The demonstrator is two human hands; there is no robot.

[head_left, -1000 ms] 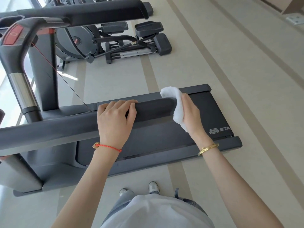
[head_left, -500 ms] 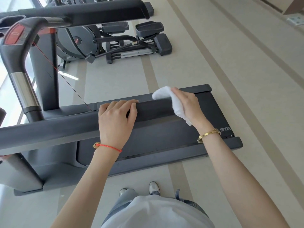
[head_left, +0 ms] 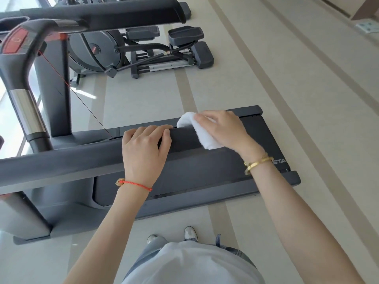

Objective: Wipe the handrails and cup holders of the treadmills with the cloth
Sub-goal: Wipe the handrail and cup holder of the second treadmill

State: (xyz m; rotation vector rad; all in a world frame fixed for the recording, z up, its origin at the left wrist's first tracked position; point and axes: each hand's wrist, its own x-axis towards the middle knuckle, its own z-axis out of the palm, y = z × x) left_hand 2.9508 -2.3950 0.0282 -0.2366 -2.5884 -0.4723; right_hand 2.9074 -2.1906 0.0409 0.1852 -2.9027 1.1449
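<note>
Because the white cloth [head_left: 202, 133] is soft, light and limp, I judge it best bunched in the palm so it drapes over the near handrail [head_left: 82, 158] of the treadmill [head_left: 264, 138]. My right hand [head_left: 224, 129] grasps it, fingers curled around the wad, pressing it onto the rail's end. My left hand [head_left: 144, 152] clasps the rail just beside it, fingers hooked over the top.

1 wide-angle view only, worn on the person's head; it looks forward and steeply down over the near handrail [head_left: 82, 158] of the treadmill, close enough that this rail crosses the lower middle; the person's own torso and shoes fill the bottom edge below it; floor and an elliptical machine [head_left: 143, 52] lie beyond it.
</note>
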